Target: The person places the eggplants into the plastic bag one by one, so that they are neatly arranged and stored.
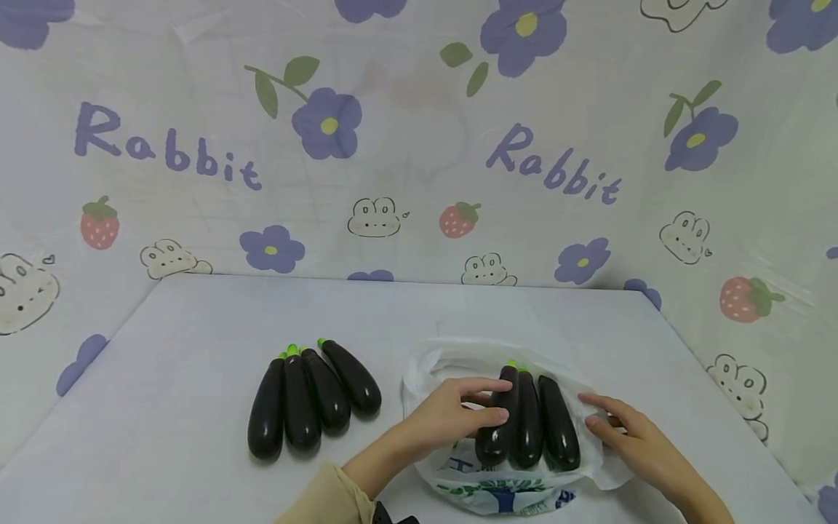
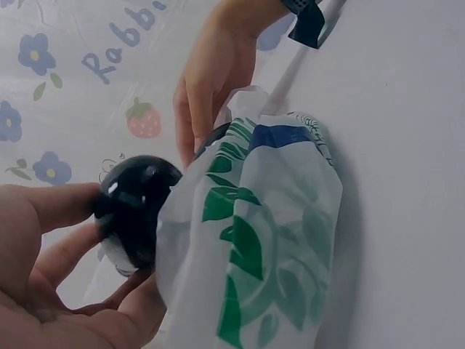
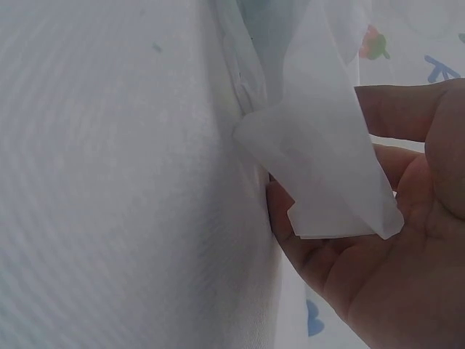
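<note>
Three dark eggplants lie side by side on a white plastic bag [image 1: 425, 364] with green and blue print. My left hand [image 1: 452, 411] holds the leftmost eggplant [image 1: 492, 445], thumb and fingers about its sides; the left wrist view shows its glossy round end [image 2: 142, 207] between them. Beside it lie the middle eggplant [image 1: 529, 426] and the right-hand eggplant [image 1: 559, 426]. My right hand [image 1: 635, 433] is at the bag's right edge with fingers loosely bent. In the right wrist view, a loose bag flap [image 3: 320, 167] lies across that hand's fingers, with no clear pinch.
Several more eggplants [image 1: 301, 407] with bright green stems lie in a fanned row on the white table [image 1: 164, 437], left of the bag. A printed cloth [image 1: 406, 160] with flowers, rabbits and strawberries hangs behind the table and along its sides.
</note>
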Demonstrator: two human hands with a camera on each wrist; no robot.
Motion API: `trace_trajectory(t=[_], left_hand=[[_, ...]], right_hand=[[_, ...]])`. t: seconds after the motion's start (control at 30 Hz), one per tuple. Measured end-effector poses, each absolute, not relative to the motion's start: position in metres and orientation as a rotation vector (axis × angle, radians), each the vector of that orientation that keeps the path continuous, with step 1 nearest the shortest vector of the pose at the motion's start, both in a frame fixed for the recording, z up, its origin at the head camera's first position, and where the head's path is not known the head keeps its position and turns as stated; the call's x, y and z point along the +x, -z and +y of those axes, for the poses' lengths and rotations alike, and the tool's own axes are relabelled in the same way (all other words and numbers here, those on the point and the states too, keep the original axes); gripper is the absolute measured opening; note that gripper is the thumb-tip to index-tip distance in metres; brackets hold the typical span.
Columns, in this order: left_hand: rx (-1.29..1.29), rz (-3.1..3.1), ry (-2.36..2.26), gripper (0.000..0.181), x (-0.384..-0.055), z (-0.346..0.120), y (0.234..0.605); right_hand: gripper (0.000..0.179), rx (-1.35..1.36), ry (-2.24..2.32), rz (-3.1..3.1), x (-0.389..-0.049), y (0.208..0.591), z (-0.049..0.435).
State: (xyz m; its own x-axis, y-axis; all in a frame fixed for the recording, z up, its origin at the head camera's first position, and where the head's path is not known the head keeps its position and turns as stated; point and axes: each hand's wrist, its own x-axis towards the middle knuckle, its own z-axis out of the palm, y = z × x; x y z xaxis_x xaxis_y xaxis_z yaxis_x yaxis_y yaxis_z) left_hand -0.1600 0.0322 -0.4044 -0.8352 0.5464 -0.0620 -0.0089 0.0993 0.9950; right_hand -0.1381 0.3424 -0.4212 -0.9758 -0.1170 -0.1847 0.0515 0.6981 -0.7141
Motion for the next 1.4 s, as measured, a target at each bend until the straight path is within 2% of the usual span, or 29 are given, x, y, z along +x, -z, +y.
trace_trajectory(t=[0.57,1.4], left_hand=[[0.452,1.960,-1.821,0.040,-0.163,0.037,0.414],[0.494,2.038,-1.773,0.043,-0.165,0.034,0.427]], right_hand=[[0.059,-0.033,1.145,2.685,-0.137,0.420,0.343],[0.061,-0.015,1.091,2.704,-0.138,0.420,0.339]])
